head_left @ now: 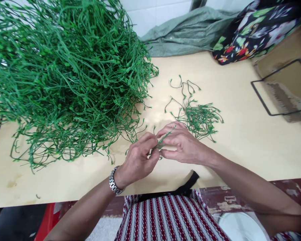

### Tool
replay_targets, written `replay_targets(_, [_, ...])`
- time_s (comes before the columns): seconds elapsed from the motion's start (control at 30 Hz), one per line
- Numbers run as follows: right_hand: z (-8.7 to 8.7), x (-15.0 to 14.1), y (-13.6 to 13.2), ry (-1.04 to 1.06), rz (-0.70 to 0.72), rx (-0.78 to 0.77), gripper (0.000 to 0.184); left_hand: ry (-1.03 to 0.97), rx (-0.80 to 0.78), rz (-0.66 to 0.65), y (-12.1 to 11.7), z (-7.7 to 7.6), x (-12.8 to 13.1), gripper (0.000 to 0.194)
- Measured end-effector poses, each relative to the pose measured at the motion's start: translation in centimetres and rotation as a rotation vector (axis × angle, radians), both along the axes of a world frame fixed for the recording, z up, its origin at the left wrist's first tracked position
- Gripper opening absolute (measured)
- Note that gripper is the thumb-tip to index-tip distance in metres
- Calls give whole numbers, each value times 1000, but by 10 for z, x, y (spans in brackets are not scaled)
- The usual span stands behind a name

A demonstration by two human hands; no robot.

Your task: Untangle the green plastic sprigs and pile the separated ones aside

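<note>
Between my two hands, over the table's near middle, is a thin green plastic plant stem (pixel 163 142). My left hand (pixel 140 155), with a metal watch at the wrist, pinches its lower end between thumb and fingers. My right hand (pixel 182 142) has its thumb and fingers bent around the upper part, with a gap inside the curl; the exact contact is hidden. Just beyond the right hand lies a small loose pile of green stems (pixel 202 118). A huge heap of similar green stems (pixel 72 73) rises to the left of both hands.
The pale wooden table (pixel 240 147) runs across the view. Along the back lie a grey-green cloth (pixel 185 33) and a black floral fabric (pixel 256 33). At right stands a cardboard box (pixel 288 77) by a black wire frame (pixel 262 97). A black strap (pixel 189 182) lies at the front edge.
</note>
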State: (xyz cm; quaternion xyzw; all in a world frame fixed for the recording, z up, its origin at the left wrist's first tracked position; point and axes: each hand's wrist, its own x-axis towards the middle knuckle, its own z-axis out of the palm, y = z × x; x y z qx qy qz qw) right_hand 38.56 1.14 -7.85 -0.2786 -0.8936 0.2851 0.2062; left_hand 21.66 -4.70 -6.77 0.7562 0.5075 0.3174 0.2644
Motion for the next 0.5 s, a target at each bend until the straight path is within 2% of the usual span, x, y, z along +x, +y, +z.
replay_targets(0.3, [-3,0,-4,53,25,145,10,36,-59,6,1,-1,0,22])
replay_targets(0.43, [-4,1,-8,4,-39,315,10,31,-88,14,3,-1,-1,23])
replay_targets(0.5, [-6,1,-9,2,-39,389,10,31,-156,20,4,0,-2,22])
